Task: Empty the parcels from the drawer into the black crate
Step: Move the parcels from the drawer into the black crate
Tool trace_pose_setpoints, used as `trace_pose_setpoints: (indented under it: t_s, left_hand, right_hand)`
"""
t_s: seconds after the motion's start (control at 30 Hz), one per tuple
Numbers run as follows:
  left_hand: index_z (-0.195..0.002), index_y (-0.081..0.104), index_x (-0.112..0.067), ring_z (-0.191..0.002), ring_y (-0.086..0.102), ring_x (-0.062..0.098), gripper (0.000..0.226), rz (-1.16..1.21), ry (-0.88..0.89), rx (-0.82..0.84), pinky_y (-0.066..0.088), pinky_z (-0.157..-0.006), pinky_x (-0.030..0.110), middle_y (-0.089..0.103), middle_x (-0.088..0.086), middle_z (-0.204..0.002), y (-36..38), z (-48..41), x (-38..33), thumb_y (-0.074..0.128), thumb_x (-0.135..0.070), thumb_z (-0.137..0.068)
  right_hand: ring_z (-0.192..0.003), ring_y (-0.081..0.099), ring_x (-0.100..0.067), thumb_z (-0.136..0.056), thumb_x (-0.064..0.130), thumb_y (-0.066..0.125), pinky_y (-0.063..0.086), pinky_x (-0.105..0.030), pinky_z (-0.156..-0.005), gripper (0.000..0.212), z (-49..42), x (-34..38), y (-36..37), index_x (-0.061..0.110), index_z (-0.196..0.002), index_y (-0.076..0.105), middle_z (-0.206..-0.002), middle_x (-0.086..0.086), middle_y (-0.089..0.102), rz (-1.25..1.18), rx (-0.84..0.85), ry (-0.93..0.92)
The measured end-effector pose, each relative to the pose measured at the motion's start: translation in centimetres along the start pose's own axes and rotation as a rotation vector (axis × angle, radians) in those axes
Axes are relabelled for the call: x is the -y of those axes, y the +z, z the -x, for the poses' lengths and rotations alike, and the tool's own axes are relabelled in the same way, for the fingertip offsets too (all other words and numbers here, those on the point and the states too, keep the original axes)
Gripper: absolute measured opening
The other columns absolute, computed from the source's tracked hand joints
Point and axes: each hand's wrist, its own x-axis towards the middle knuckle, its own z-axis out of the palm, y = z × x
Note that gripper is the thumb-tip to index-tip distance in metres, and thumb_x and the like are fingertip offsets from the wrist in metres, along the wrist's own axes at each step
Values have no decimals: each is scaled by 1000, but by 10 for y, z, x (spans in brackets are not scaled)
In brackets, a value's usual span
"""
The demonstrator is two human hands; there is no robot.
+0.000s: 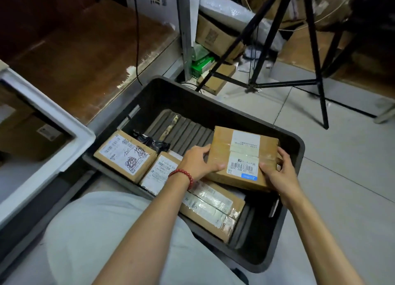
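The black crate point(213, 107) stands on the floor in front of me. Both hands hold a taped cardboard parcel point(241, 156) with a barcode label, tilted above the crate's right half. My left hand point(197, 163), with a red bead bracelet at the wrist, grips its left edge; my right hand point(277, 169) grips its right near corner. Inside the crate lie a scribbled-label parcel point(126, 154) at the left, a white-labelled one point(159, 173) beside it, a long parcel point(211, 210) under my hands and a black bag point(149, 142). The white drawer point(49, 118) at the left holds a brown parcel point(27, 135).
A black tripod point(284, 49) stands on the tiled floor behind the crate. Cardboard boxes point(213, 37) and a green box point(202, 66) are stacked at a metal shelf post. A wooden shelf board point(85, 56) with a black cable runs at the upper left. My knee is at the bottom.
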Motion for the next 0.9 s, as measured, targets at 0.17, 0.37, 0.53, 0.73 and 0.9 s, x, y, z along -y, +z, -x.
trace_pose_setpoints:
  t_s: [0.17, 0.37, 0.53, 0.73, 0.9]
  left_hand:
    - [-143, 41, -24, -123, 49, 21, 79, 5, 18, 30, 40, -107, 38, 48, 6, -133, 14, -18, 0, 80, -21, -74]
    - [-143, 42, -26, -119, 49, 13, 80, 82, 4, -63, 36, -100, 26, 53, 0, -131, 17, -27, 4, 80, -15, -73]
    - [-139, 48, -24, -99, 63, 7, 84, 65, -26, -57, 47, -96, 29, 63, -3, -123, 11, -22, 3, 87, -18, -64]
    - [-131, 56, -26, -95, 66, 10, 77, -9, -62, -7, 54, -91, 36, 68, -4, -115, 17, -15, 5, 89, -23, -61]
    - [-131, 55, -24, -95, 61, 8, 74, -145, -8, -57, 52, -82, 27, 63, -4, -117, 21, -14, 5, 87, -29, -64]
  right_hand:
    - [-122, 53, -23, -85, 4, 69, 47, -46, -101, 75, 0, -20, -5, 22, -144, 26, -139, -6, 47, -40, -64, -67]
    - [-121, 54, -21, -76, -5, 73, 47, -40, -101, 78, -7, -10, 2, 18, -138, 32, -132, 0, 49, 31, -164, -209]
    - [-119, 49, -17, -71, 2, 81, 45, -40, -103, 109, 4, -3, -11, 26, -152, 12, -139, -8, 38, 243, -129, -206]
    - [-123, 46, -24, -72, 4, 81, 39, -38, -104, 104, 16, -3, -15, 26, -150, 16, -136, -12, 35, 365, -69, -169]
    - [-118, 47, -21, -67, 5, 84, 40, -36, -102, 103, 11, -3, -17, 23, -147, 22, -132, -10, 38, 414, -70, -229]
